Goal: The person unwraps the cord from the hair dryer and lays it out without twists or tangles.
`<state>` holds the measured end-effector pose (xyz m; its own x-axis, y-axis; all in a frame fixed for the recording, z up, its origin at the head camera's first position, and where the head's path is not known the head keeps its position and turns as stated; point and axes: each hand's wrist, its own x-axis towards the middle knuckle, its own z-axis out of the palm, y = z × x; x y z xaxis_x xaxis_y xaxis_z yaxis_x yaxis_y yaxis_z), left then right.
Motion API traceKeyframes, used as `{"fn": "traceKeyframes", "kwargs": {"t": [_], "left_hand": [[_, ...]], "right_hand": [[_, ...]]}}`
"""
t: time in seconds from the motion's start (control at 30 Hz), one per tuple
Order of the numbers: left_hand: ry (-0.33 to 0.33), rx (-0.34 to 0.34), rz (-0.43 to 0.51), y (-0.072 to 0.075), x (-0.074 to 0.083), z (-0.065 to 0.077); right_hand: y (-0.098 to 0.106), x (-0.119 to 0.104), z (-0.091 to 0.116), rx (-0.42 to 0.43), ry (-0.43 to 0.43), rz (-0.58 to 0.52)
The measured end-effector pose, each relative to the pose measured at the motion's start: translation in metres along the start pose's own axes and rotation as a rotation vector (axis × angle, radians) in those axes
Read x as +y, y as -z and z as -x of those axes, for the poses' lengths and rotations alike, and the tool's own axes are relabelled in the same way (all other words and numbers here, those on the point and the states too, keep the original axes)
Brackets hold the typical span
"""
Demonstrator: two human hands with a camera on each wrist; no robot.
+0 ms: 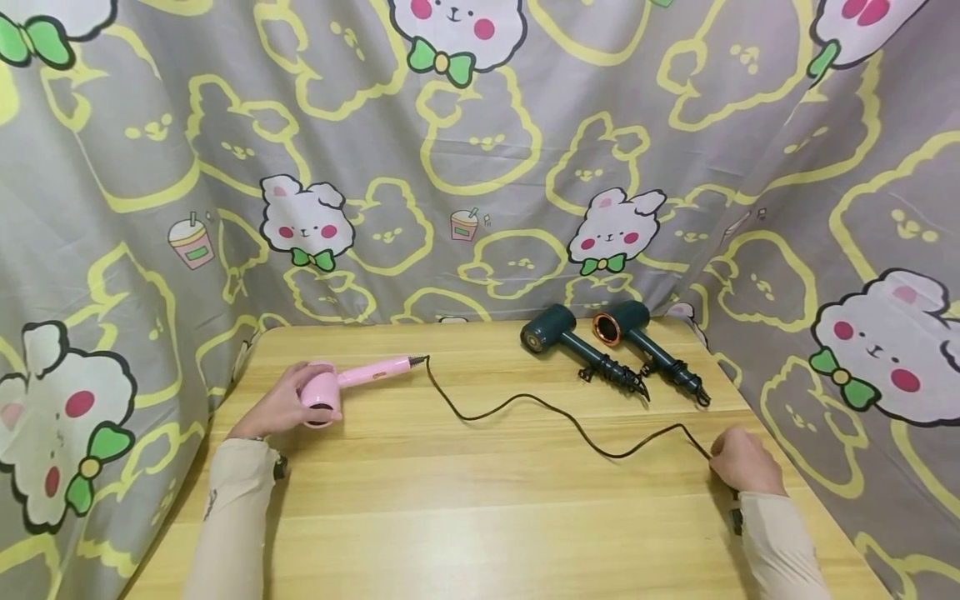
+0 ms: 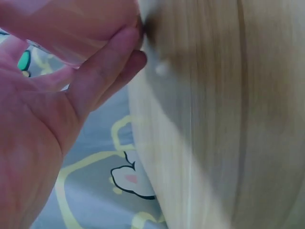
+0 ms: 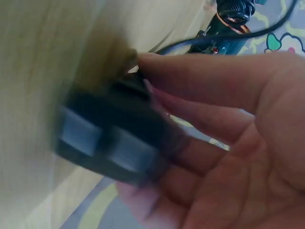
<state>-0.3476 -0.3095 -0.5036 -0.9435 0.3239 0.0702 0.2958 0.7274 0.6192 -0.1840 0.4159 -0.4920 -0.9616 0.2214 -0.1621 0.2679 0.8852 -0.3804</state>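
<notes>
A pink hair dryer (image 1: pixel 375 371) lies at the left of the table, its handle pointing right. My left hand (image 1: pixel 285 404) grips its round head, thumb on the near side and fingers over the back. In the left wrist view the pink head (image 2: pixel 71 28) fills the top corner above my fingers. From the handle a black cord (image 1: pixel 517 398) runs in waves across the wood to my right hand (image 1: pixel 746 461). Thumb and fingers there pinch the cord's end beside the black plug (image 3: pixel 114 129), whose two flat metal prongs show, blurred, in the right wrist view.
Two dark green hair dryers lie at the back right, cords wound round their handles: one (image 1: pixel 551 327) on the left, another (image 1: pixel 630 321) with a copper-rimmed nozzle on the right. The wooden table (image 1: pixel 450 517) is enclosed by a grey cartoon-print curtain (image 1: pixel 465 150).
</notes>
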Motion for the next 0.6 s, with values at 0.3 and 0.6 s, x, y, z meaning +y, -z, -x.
{"fn": "traceKeyframes", "kwargs": {"t": [0.3, 0.6], "left_hand": [[-0.078, -0.053, -0.025, 0.003, -0.004, -0.017], [-0.162, -0.074, -0.062, 0.007, -0.008, -0.029]], "right_hand": [[-0.002, 0.0, 0.007, -0.107, 0.048, -0.023], [0.0, -0.002, 0.007, -0.155, 0.044, -0.067]]}}
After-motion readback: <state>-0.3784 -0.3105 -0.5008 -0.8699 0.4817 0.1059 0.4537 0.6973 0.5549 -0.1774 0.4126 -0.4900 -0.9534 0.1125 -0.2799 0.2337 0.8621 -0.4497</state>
